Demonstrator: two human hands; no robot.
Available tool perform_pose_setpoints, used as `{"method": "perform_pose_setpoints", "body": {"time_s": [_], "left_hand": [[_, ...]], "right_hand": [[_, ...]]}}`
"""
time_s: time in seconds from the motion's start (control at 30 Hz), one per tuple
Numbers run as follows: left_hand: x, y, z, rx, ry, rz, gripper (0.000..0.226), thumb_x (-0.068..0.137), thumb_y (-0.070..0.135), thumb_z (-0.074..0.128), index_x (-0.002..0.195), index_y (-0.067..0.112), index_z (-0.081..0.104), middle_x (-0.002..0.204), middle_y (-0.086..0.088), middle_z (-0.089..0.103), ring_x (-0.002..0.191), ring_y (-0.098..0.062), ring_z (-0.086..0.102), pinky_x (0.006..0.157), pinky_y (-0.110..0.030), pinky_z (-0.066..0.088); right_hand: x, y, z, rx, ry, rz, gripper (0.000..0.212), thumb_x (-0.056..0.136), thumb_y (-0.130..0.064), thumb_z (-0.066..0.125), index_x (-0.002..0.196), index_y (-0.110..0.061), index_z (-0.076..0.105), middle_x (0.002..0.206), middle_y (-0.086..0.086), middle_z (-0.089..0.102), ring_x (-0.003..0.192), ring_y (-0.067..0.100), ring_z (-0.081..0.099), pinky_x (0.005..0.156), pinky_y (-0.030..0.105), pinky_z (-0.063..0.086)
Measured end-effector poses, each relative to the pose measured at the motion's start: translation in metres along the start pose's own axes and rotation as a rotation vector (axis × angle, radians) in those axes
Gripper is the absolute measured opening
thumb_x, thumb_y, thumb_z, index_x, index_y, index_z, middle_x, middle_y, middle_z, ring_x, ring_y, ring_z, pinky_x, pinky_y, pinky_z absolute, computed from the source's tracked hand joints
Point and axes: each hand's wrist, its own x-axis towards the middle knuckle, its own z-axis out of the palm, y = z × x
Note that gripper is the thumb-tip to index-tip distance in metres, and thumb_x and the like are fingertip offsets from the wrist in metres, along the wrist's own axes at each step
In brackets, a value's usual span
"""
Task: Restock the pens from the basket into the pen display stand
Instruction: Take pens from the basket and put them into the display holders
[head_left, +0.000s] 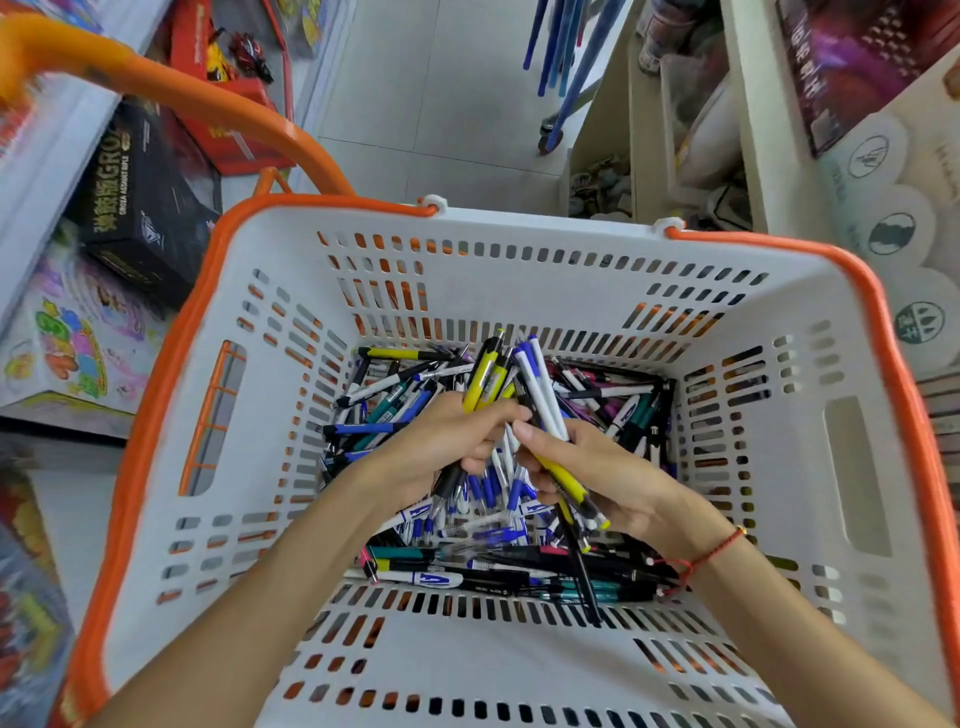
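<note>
Both hands' fingers, left hand (447, 436) and right hand (597, 478), grasp pens (524, 395) mid-basket (519, 228), walls well apart

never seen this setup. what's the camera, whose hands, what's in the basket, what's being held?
One picture, from a wide-angle camera worn on a person's head, looking down. No robot: these are bare hands. Below is a white basket with an orange rim, its bottom covered in loose pens. The left hand grips a bunch of pens, yellow ones sticking up. The right hand holds more, including a yellow pen. Shop shelves stand on both sides. No display stand is in view.
</note>
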Motion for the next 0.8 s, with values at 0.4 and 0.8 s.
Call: {"method": "perform_pose_setpoints", "body": {"time_s": [0.4,0.8], "left_hand": [[0.008,-0.008,-0.017,-0.05,0.34,0.246,0.019,0.103,0.02,0.043,0.087,0.011,0.049,0.063,0.0,0.039,0.041,-0.003,0.031,0.041,-0.014,0.028],[0.011,-0.011,-0.012,0.167,0.562,0.555,0.012,0.097,0.021,0.054,0.092,0.01,0.054,0.072,-0.011,0.057,0.061,-0.009,0.055,0.06,-0.011,0.041]], "right_hand": [[0.003,-0.001,-0.013,0.248,0.085,0.072,0.035,0.09,-0.026,0.06,0.117,-0.004,0.06,0.103,0.011,0.073,0.049,0.006,0.046,0.042,0.014,0.04],[0.001,-0.003,-0.016,0.517,0.098,0.089,0.022,0.075,-0.031,0.07,0.088,-0.014,0.073,0.051,-0.006,0.038,0.031,0.003,0.029,0.033,0.009,0.023]]}}
